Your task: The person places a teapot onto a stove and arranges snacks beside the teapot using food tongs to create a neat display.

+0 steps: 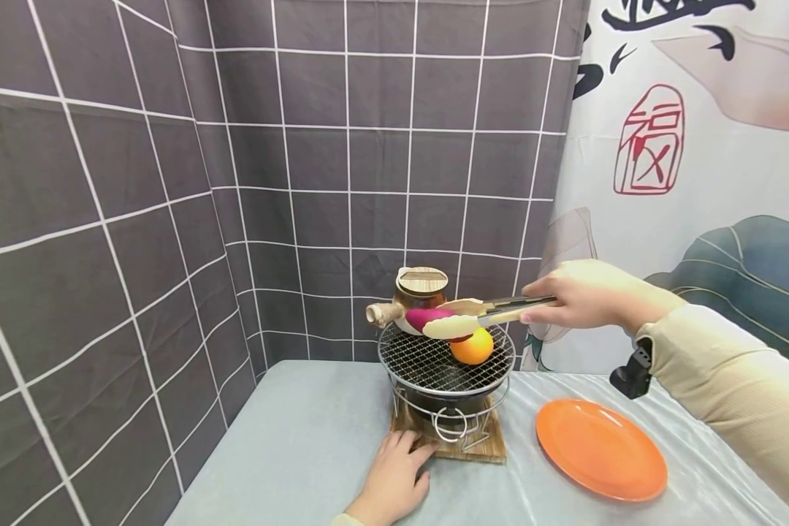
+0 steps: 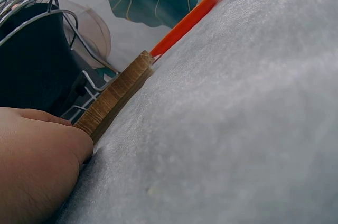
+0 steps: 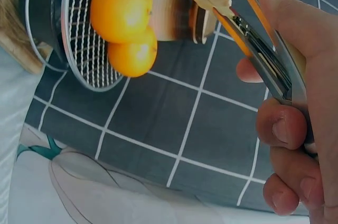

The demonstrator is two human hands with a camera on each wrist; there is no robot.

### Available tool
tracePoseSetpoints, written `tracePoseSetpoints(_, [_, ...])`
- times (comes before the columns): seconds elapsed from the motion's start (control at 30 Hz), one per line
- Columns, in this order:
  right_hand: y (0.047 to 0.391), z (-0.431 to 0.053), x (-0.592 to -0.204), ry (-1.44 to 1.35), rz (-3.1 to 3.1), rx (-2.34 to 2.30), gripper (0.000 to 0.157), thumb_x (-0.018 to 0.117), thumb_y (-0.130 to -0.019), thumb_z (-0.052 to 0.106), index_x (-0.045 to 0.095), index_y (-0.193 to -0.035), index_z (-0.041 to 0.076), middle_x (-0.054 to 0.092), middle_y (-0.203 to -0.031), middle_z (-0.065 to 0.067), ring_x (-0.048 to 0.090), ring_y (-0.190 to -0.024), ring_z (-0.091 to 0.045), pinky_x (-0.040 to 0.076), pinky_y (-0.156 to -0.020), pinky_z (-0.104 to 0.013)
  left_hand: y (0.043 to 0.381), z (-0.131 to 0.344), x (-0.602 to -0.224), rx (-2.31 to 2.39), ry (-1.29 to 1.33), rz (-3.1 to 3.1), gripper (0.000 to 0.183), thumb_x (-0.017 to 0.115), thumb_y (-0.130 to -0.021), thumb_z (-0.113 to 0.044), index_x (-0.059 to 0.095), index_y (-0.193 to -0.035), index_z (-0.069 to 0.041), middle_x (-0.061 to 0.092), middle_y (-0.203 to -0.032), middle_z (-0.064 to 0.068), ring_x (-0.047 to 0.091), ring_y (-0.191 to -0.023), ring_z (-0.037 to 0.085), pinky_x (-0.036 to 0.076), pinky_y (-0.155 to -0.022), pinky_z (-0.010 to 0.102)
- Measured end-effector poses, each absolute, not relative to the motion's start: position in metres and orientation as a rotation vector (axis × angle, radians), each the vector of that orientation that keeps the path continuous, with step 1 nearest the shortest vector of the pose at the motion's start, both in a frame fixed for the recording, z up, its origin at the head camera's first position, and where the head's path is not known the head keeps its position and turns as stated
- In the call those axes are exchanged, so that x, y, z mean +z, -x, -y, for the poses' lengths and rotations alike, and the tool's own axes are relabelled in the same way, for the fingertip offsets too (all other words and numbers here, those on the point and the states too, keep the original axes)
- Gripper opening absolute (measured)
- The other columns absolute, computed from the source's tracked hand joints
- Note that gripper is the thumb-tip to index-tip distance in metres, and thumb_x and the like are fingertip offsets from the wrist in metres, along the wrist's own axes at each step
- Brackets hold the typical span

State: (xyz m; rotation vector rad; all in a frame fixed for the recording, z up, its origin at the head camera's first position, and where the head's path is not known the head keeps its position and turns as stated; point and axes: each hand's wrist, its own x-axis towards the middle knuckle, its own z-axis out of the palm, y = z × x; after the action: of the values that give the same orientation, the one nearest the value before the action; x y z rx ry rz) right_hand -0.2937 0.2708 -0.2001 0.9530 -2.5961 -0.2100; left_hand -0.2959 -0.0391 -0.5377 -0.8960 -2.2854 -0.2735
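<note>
My right hand (image 1: pixel 585 296) grips metal tongs (image 1: pixel 500 314) with cream-coloured tips above the round wire grill (image 1: pixel 421 369). Between the tips is a smooth magenta, tapered piece (image 1: pixel 424 318), its kind unclear. Just beneath the tongs, an orange (image 1: pixel 471 347) sits on the mesh; the right wrist view shows two oranges (image 3: pixel 121 10) close together there. My left hand (image 1: pixel 394 478) rests with extended fingers on the near left corner of the wooden board (image 1: pixel 460 447) under the stove. In the left wrist view its thumb side lies against the board's edge (image 2: pixel 119 94).
A small pot (image 1: pixel 408 299) with a wooden lid and side handle stands at the grill's back left. To the right, an orange plate (image 1: pixel 601 449) lies on the pale tablecloth (image 1: pixel 302 438). A grey checked curtain (image 1: pixel 315 161) hangs close behind and along the left.
</note>
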Motion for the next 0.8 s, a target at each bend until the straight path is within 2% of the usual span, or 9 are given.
tracePoseSetpoints(0.17, [0.298, -0.262, -0.205, -0.986, 2.593, -0.216, 0.038, 0.070, -0.091, 0.049, 0.078, -0.107, 0.015, 0.072, -0.081, 0.008, 0.067, -0.071, -0.011, 0.056, -0.066, -0.044, 0.296, 0.039, -0.538, -0.275, 0.894, 2.274, 0.043, 0.074, -0.078, -0.025, 0.074, -0.120, -0.026, 0.063, -0.116, 0.003, 0.057, -0.106, 0.022, 0.048, -0.098, 0.047])
tracePoseSetpoints(0.4, [0.301, -0.254, -0.215, -0.966, 2.637, -0.227, 0.047, 0.066, -0.092, 0.052, 0.077, -0.110, 0.011, 0.075, -0.088, 0.002, 0.072, -0.078, -0.019, 0.058, -0.070, -0.048, 0.296, 0.038, -0.538, -0.279, 0.899, 2.272, 0.042, 0.074, -0.078, -0.024, 0.074, -0.120, -0.025, 0.063, -0.116, 0.002, 0.057, -0.106, 0.022, 0.048, -0.098, 0.047])
tracePoseSetpoints(0.6, [0.305, -0.249, -0.221, -0.994, 2.614, -0.254, 0.044, 0.067, -0.091, 0.051, 0.078, -0.108, 0.011, 0.072, -0.080, 0.006, 0.069, -0.071, -0.016, 0.057, -0.066, -0.046, 0.296, 0.038, -0.537, -0.286, 0.899, 2.264, 0.041, 0.074, -0.077, -0.023, 0.074, -0.118, -0.024, 0.062, -0.116, 0.002, 0.057, -0.106, 0.022, 0.047, -0.098, 0.046])
tracePoseSetpoints(0.8, [0.305, -0.240, -0.225, -0.996, 2.622, -0.287, 0.043, 0.067, -0.091, 0.050, 0.078, -0.107, 0.011, 0.071, -0.079, 0.004, 0.067, -0.069, -0.016, 0.056, -0.061, -0.046, 0.296, 0.038, -0.538, -0.288, 0.897, 2.241, 0.041, 0.075, -0.076, -0.023, 0.075, -0.117, -0.024, 0.062, -0.115, 0.002, 0.057, -0.105, 0.022, 0.048, -0.098, 0.045])
